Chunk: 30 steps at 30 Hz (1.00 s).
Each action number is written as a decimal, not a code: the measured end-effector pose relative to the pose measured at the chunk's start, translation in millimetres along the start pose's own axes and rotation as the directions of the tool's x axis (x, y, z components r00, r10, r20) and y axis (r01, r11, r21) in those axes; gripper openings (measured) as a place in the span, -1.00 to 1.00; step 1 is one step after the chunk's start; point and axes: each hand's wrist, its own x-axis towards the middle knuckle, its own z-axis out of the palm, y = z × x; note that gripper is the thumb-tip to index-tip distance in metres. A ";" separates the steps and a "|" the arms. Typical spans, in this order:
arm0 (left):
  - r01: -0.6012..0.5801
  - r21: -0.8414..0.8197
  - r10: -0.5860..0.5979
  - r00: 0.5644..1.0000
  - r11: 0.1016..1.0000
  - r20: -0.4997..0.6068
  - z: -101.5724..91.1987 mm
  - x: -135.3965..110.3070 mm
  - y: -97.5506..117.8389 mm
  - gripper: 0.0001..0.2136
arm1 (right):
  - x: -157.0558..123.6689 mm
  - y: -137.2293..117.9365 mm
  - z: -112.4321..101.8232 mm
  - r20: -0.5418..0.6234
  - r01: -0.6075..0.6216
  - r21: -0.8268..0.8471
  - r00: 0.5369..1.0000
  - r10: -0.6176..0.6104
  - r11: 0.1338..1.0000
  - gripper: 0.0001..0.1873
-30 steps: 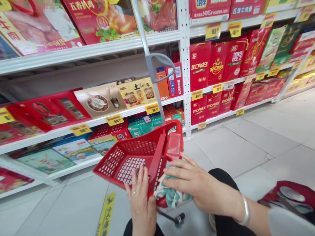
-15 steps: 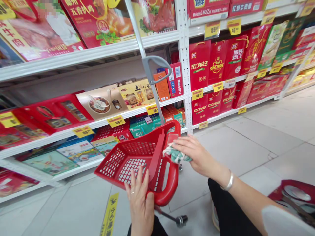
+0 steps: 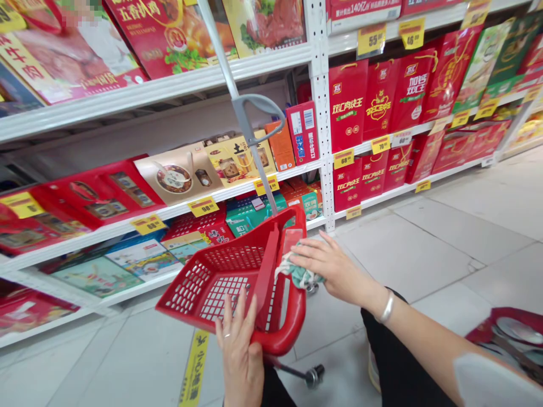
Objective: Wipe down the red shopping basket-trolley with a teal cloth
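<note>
Quantities in view are as follows. Hands: two, namely one left hand (image 3: 241, 347) and one right hand (image 3: 339, 268). One red basket (image 3: 296, 311) and one cloth (image 3: 299, 274). One metal rod (image 3: 220, 56) with one grey handle (image 3: 241, 116). Visible casters (image 3: 314, 375): two. One ring (image 3: 227, 336); one bracelet (image 3: 387, 306). One yellow floor strip (image 3: 194, 367). One perforated post (image 3: 319, 85). On the left middle shelf (image 3: 175, 212): four yellow price tags (image 3: 202, 206), one beige box (image 3: 178, 176), one orange box (image 3: 280, 148). On the right middle shelf (image 3: 362, 149): four upright red bags (image 3: 348, 110).
</note>
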 end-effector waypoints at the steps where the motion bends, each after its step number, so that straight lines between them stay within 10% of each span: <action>1: 0.000 0.002 0.000 1.000 1.000 0.003 0.0 0.5 0.2 -0.44 | 2.8 8.1 2.8 -0.038 -0.028 0.000 0.999 0.028 1.000 -0.13; 7: -0.012 0.015 0.012 1.000 1.000 -0.009 1.0 0.2 -4.4 -0.46 | 3.2 2.2 -1.9 -0.202 0.072 0.061 0.978 -0.059 0.995 -0.22; 15: -0.028 -0.001 0.028 0.999 1.000 0.039 -0.4 -3.8 -17.3 -0.31 | -9.3 -55.3 -20.4 0.090 0.312 0.145 0.941 -0.327 0.939 -0.48; 30: 0.009 0.016 -0.009 0.999 1.000 0.035 -5.3 4.3 -3.9 -0.25 | 56.6 49.3 -5.4 0.061 0.111 0.195 0.990 -0.125 0.974 -0.30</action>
